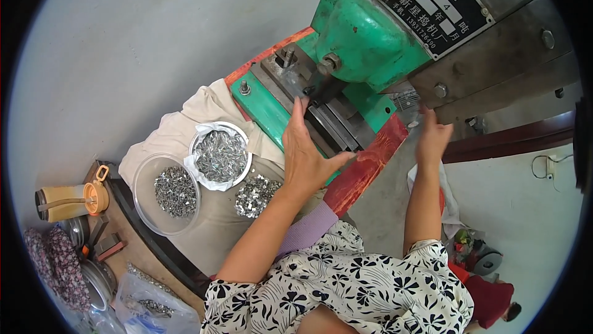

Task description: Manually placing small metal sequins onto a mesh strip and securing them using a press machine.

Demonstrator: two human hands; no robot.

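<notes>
My left hand is at the near side of a green punch press, thumb and index finger spread apart. Its fingertips are close to the steel die under the press head; whether they touch it I cannot tell. Over on the right, my right hand is raised beside the press, its fingers smeared by motion. Just beyond that hand, a small heap of thin metal pieces lies beside the green base. No part shows clearly in either hand.
On beige cloth at left stand a clear plastic bowl of small metal parts and a lined round bowl of slender ones. Shiny flat pieces lie beside them. A yellow bottle and plastic bag are farther left.
</notes>
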